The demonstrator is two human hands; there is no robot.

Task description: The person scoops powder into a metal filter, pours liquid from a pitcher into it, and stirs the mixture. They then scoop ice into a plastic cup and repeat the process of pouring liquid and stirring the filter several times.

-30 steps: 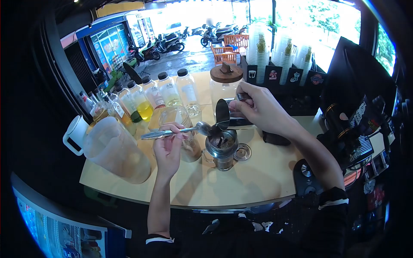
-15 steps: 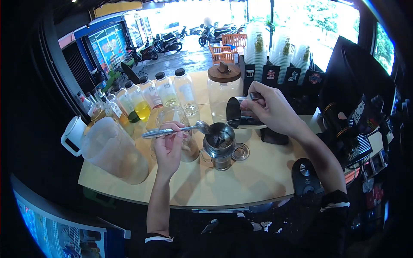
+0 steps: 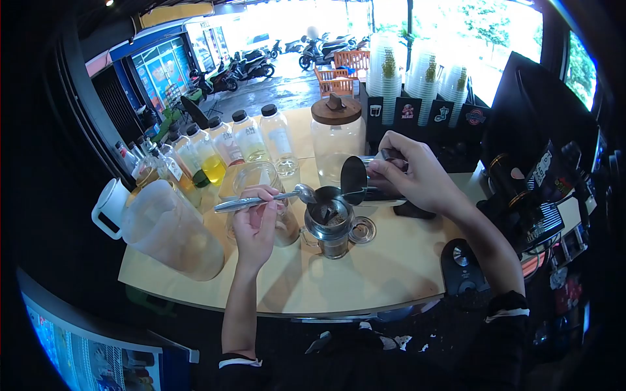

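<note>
Nearby, bottles (image 3: 248, 139) stand beyond left hand (image 3: 255, 227), gripping spoon (image 3: 228, 206); right hand (image 3: 417, 171) grips pitcher (image 3: 355, 180).

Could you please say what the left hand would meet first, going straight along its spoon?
Beyond the spoon in the left hand, the metal cup looks first in line, though depth is unclear and the spoon might clear its rim.

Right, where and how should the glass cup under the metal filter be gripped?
Probably by its handle, coming in low from the person's left: the loop juts out on that side of the upright glass cup. From above looks poor, as the metal filter sits on top, with the spoon and metal jug held close to its rim.
</note>
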